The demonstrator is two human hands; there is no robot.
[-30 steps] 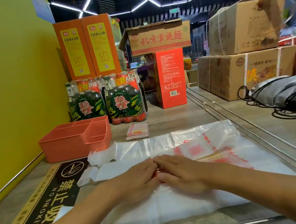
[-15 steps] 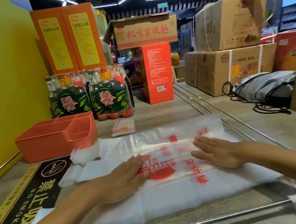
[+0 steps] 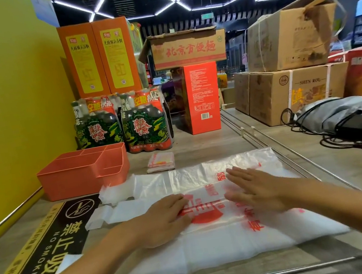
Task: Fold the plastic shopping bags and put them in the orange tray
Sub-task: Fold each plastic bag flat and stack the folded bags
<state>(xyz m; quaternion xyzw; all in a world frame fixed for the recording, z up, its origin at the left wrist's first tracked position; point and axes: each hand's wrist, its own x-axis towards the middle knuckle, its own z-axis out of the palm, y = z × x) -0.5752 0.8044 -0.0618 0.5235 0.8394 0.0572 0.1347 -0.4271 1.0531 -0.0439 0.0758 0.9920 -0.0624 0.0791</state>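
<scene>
A stack of white plastic shopping bags [image 3: 216, 245] with red print lies flat on the counter in front of me. My left hand [image 3: 162, 220] presses flat on the top bag left of the red logo. To the right of the logo, my right hand [image 3: 255, 191] lies flat on the bag with straight fingers pointing up-left. A small folded bag [image 3: 161, 162] sits on the counter behind the stack. The orange tray [image 3: 82, 176], with several compartments, stands at the left by the yellow wall.
Two packs of green bottles [image 3: 121, 125] stand behind the tray, with tall orange boxes [image 3: 101, 57] and a red box [image 3: 201, 97] further back. Cardboard cartons [image 3: 291, 93] and a grey bag with black cords [image 3: 338, 116] fill the right counter. A no-smoking sign [image 3: 39, 251] lies at left.
My hands spread apart from the middle of the bag, smoothing it outward. My right hand has since slid back toward the centre. The camera view has shifted slightly.
</scene>
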